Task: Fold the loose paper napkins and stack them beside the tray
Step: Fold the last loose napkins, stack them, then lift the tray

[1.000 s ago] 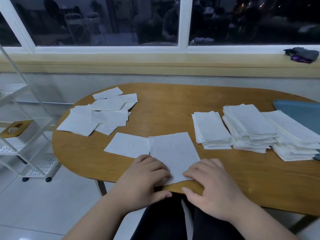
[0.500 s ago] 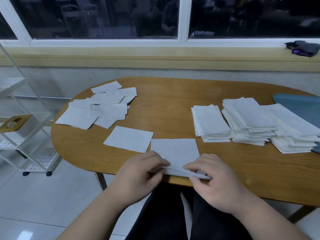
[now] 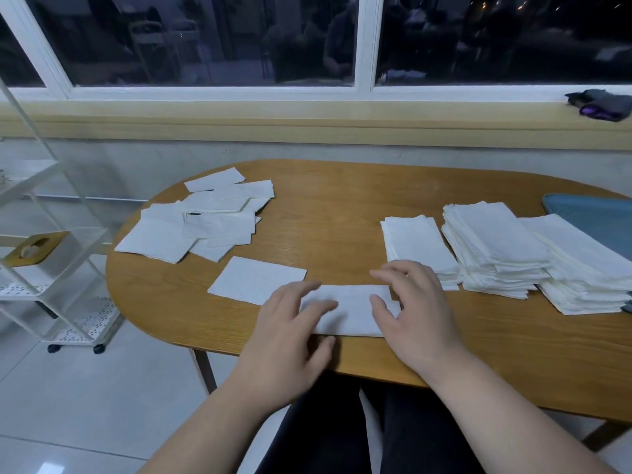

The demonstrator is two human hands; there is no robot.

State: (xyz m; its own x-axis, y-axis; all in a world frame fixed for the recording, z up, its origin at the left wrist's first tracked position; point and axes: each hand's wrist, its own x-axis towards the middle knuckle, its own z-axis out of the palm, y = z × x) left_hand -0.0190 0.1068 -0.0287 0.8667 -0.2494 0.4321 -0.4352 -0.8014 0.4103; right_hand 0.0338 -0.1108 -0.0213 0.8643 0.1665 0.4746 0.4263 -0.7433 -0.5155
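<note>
- The folded napkin (image 3: 352,309) is lying as a narrow strip along the near edge of the wooden table (image 3: 342,206), directly in front of the person.
- The left hand (image 3: 290,323) is pressing straight, spread fingers onto the strip's left end, gripping nothing.
- The right hand (image 3: 413,309) is resting flat on the strip's right end, with its fingers splayed and relaxed.
- A single unfolded napkin (image 3: 256,280) is lying just behind and left of the strip, close to the left fingertips.
- A loose pile of napkins (image 3: 205,220) is sprawling, overlapped, toward the table's far-left edge.
- Three stacks of folded napkins are sitting side by side toward the right edge: a low stack (image 3: 417,244) just behind the right hand, a taller middle stack (image 3: 492,248), and a right stack (image 3: 581,265).
- The blue tray (image 3: 595,217) is lying at the right edge, just beside the right stack.
- A white wheeled rack (image 3: 51,268) is standing on the floor left of the table.
- A dark cloth (image 3: 602,104) is lying on the windowsill.
</note>
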